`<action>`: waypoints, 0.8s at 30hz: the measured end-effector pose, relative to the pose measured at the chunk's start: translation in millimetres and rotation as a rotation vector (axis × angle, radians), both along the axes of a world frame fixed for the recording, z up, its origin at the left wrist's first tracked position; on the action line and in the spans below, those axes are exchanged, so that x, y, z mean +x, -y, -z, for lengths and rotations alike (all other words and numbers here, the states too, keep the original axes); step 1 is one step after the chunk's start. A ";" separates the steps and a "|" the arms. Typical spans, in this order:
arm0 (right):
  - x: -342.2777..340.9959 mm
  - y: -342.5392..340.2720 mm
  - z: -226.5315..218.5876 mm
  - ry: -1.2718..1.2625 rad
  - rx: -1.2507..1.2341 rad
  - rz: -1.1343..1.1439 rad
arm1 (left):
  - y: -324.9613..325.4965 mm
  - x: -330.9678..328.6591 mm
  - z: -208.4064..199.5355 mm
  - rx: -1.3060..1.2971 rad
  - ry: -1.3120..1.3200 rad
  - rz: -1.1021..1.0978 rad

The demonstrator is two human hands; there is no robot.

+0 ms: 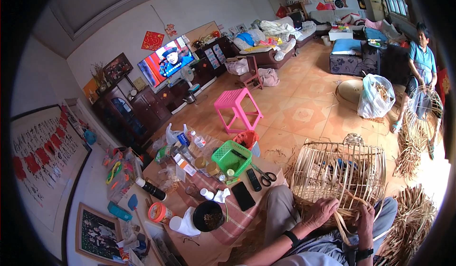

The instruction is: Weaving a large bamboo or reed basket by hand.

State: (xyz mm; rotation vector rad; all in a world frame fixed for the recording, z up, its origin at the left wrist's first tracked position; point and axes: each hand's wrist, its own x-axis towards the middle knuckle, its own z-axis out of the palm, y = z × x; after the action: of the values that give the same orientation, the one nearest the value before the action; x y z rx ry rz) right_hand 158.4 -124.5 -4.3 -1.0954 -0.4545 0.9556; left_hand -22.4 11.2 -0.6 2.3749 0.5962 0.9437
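Note:
Resting against my knees is a half-woven open basket (308, 159) of thin pale rods, with loose strips inside it. My left hand (323, 211) is closed at the near rim, its fingertips pinching a flat tan plant-fibre strip (341, 228). My right hand (365, 221), to the right of it, is closed around the same strip, which loops down between the two hands. Part of the strip crosses the basket's rods just above my hands. Dark bands circle both my wrists.
A bundle of dry strips (412, 218) lies right of my legs. On my left, a table (259, 168) bears a phone (243, 196), scissors (267, 177), a green basket (231, 157) and a dark pot (209, 215). Beyond stands a pink stool (237, 105). Another person (422, 62) sits at far right with a similar frame.

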 end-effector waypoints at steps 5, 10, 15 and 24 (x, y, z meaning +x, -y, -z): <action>4.2 5.6 4.3 0.045 -0.058 0.084 | 6.7 -10.6 -9.1 -0.135 -0.031 0.047; -1.1 13.4 7.9 0.175 -0.256 0.027 | 8.3 -9.0 -21.0 -0.213 -0.085 0.036; -5.2 19.1 -8.0 0.338 -0.308 0.140 | 9.3 -2.1 -13.3 -0.328 -0.077 -0.046; 45.8 47.1 -10.3 -0.452 0.009 0.123 | -11.7 -16.9 -34.8 -0.183 -0.055 0.103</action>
State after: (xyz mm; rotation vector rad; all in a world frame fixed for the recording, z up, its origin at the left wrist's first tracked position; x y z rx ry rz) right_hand 204.2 -171.6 6.0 -0.8539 -0.0213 1.0531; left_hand -39.2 22.9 34.2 2.2504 0.5502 0.7477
